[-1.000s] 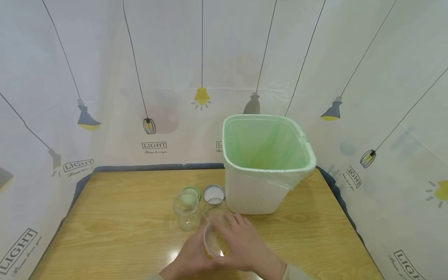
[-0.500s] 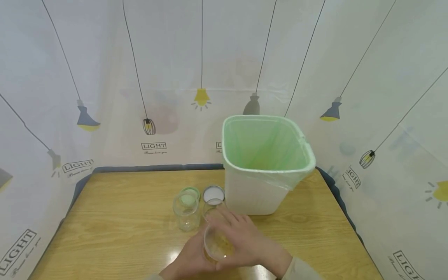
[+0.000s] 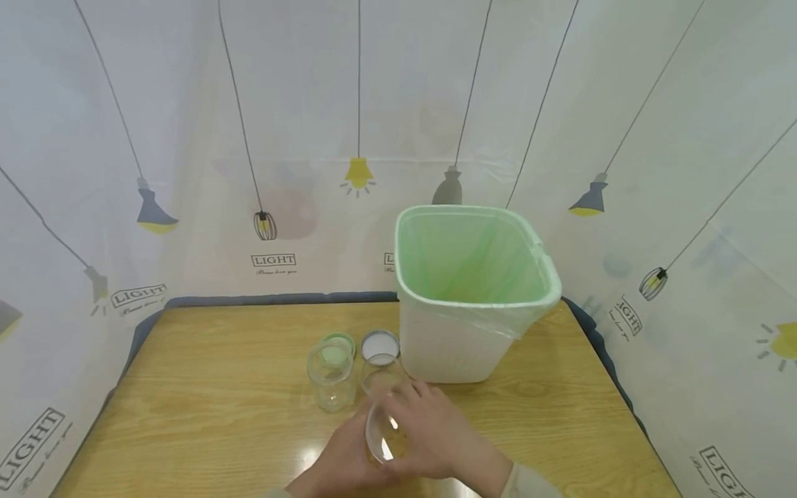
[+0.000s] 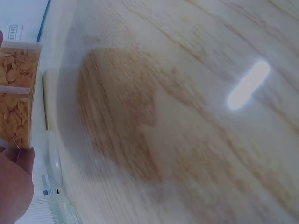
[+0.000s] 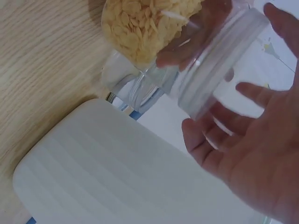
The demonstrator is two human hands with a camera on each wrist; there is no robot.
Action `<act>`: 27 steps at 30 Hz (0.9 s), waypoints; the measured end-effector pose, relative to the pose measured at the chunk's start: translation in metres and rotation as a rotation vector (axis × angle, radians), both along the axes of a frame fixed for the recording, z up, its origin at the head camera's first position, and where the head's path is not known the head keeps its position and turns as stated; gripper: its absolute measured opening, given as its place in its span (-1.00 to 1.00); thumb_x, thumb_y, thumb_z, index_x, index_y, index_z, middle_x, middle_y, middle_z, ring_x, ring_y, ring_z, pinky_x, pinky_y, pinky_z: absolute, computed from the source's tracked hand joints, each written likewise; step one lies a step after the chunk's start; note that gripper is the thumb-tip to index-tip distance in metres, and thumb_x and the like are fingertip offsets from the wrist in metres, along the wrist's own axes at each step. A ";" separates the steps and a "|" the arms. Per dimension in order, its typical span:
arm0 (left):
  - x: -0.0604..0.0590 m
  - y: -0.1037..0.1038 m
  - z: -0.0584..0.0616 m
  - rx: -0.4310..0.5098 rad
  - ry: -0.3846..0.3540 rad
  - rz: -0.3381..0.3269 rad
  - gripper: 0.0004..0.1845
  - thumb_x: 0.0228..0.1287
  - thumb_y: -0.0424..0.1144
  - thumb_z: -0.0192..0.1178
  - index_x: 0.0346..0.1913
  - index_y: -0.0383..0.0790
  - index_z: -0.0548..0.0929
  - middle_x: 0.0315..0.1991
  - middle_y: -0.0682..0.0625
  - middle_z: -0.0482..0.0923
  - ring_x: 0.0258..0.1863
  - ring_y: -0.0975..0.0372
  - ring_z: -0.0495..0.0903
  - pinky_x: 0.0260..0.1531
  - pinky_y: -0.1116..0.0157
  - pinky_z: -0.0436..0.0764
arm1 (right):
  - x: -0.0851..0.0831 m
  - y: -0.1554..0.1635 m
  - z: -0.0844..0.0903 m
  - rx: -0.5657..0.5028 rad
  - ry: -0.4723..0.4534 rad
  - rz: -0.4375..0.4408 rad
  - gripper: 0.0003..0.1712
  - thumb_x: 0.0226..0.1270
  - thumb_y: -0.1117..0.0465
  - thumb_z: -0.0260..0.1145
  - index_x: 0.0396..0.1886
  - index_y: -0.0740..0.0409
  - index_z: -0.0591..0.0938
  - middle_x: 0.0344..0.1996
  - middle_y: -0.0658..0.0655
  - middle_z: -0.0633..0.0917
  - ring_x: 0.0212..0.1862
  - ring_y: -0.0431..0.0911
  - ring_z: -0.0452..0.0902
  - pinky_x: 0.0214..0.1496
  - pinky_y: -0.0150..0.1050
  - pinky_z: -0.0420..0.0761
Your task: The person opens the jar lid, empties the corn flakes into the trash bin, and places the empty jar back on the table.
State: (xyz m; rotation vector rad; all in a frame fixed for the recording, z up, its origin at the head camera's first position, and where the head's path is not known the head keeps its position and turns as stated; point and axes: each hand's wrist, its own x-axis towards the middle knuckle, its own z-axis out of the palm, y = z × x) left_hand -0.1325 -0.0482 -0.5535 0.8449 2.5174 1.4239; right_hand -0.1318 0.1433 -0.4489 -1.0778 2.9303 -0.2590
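Observation:
My left hand (image 3: 345,453) grips a clear jar (image 5: 159,32) by its side, above the table. Golden cereal flakes (image 4: 18,112) show through the jar's wall in both wrist views. The jar's wide clear lid (image 5: 224,60) is on it, tilted in the right wrist view. My right hand (image 3: 436,432) reaches over the jar from the right, thumb and fingers curled around the lid's edge. Part of the jar is hidden behind my hands in the head view.
Two clear jars, one at left (image 3: 330,387) and one partly behind my fingers (image 3: 381,372), stand just beyond. Behind them lie a green lid (image 3: 339,342) and a white lid with grey rim (image 3: 380,343). A white bin (image 3: 454,346) with green liner stands to the right.
My right hand has turned around the lid and back again, its fingers shifting along the edge. The jar tilts slightly in my left hand. The other things stay put.

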 end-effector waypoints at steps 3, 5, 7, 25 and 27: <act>0.001 0.001 0.000 -0.011 -0.061 0.003 0.10 -0.08 0.33 0.40 0.49 0.30 -0.01 0.41 0.28 0.26 0.27 0.21 0.47 0.14 0.16 0.60 | -0.001 0.002 0.001 -0.014 -0.010 0.099 -0.03 0.04 -0.39 0.35 0.44 -0.23 0.26 0.37 -0.02 0.38 0.34 0.00 0.32 0.20 0.07 0.50; 0.002 0.000 -0.001 -0.021 -0.076 0.017 0.11 -0.11 0.35 0.40 0.48 0.31 -0.01 0.40 0.27 0.27 0.26 0.20 0.47 0.12 0.17 0.60 | -0.001 0.003 0.002 -0.017 -0.043 0.124 -0.02 0.05 -0.36 0.36 0.45 -0.26 0.23 0.45 0.02 0.28 0.42 0.06 0.24 0.23 0.14 0.47; 0.001 0.000 -0.002 -0.021 -0.059 0.016 0.13 -0.10 0.35 0.40 0.49 0.28 -0.02 0.41 0.24 0.27 0.26 0.18 0.47 0.12 0.15 0.60 | 0.000 0.003 0.003 -0.020 -0.069 0.093 0.00 0.03 -0.40 0.35 0.45 -0.27 0.22 0.48 0.09 0.23 0.45 0.13 0.19 0.26 0.21 0.44; 0.000 0.000 -0.004 0.055 -0.084 -0.022 0.06 -0.08 0.23 0.46 0.44 0.25 0.06 0.32 0.19 0.37 0.18 0.20 0.51 0.06 0.28 0.59 | 0.005 0.000 0.003 0.016 -0.043 -0.009 0.20 -0.30 -0.42 0.52 0.44 -0.48 0.20 0.27 0.03 0.39 0.24 0.03 0.38 0.13 0.05 0.57; 0.000 0.000 -0.004 0.064 -0.090 -0.026 0.07 -0.10 0.21 0.48 0.44 0.23 0.06 0.32 0.18 0.37 0.18 0.19 0.51 0.07 0.27 0.58 | 0.004 0.001 0.003 0.011 -0.049 0.002 0.24 -0.34 -0.39 0.55 0.45 -0.49 0.18 0.29 0.03 0.37 0.26 0.02 0.36 0.14 0.05 0.56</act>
